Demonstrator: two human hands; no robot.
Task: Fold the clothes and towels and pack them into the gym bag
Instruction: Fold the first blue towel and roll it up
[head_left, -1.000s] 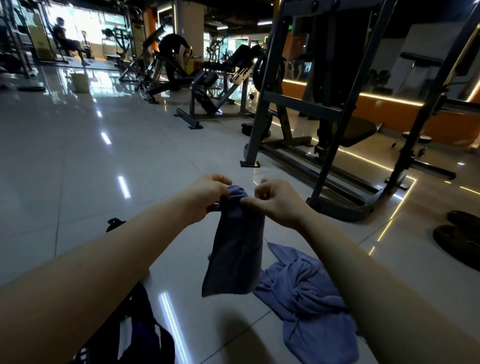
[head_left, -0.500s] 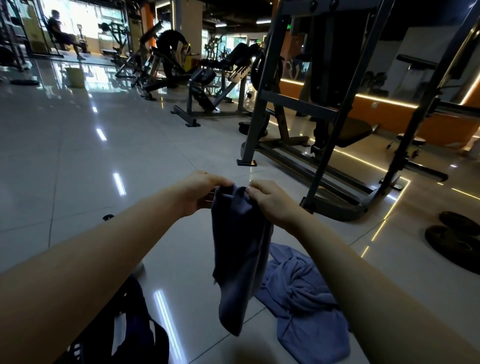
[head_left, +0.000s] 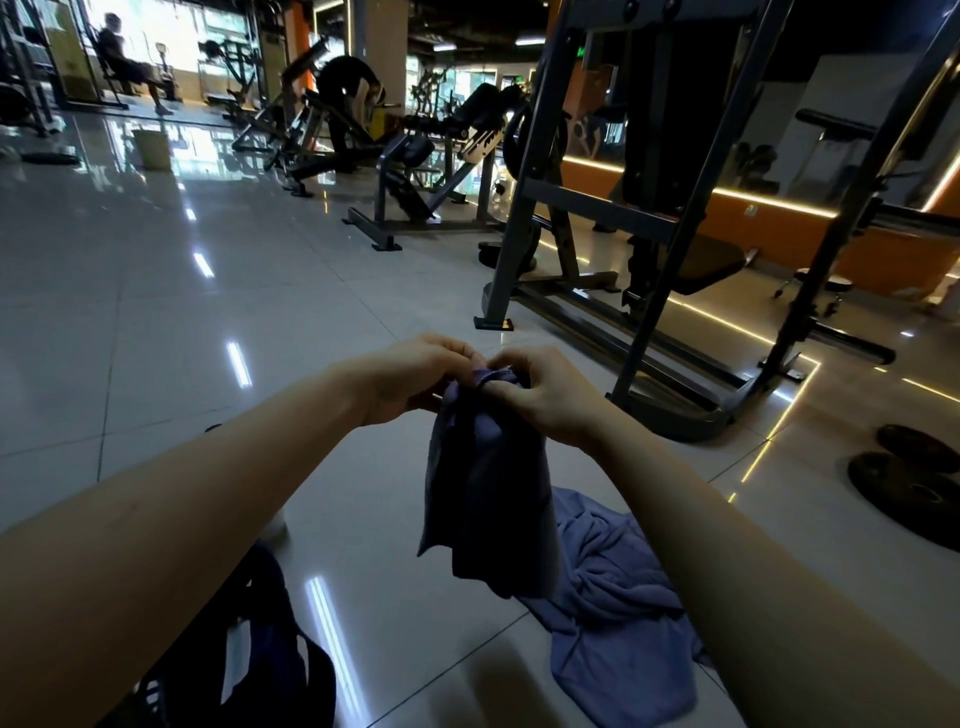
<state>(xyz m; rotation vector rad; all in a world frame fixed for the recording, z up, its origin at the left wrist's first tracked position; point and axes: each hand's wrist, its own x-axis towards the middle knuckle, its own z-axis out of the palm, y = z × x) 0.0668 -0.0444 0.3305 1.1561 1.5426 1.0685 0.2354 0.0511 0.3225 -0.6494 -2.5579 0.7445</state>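
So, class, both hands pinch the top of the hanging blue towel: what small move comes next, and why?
Probably lower the towel toward the gym bag: the left hand and right hand pinch its top together, it hangs folded narrow, the bag lies by the left forearm.

Your left hand (head_left: 415, 379) and right hand (head_left: 540, 400) have drawn together, and their fingertips now meet over the top edge of the towel (head_left: 483, 493). The towel hung long and twisted half a second ago. It now hangs shorter and wider, bunched below your fingers.
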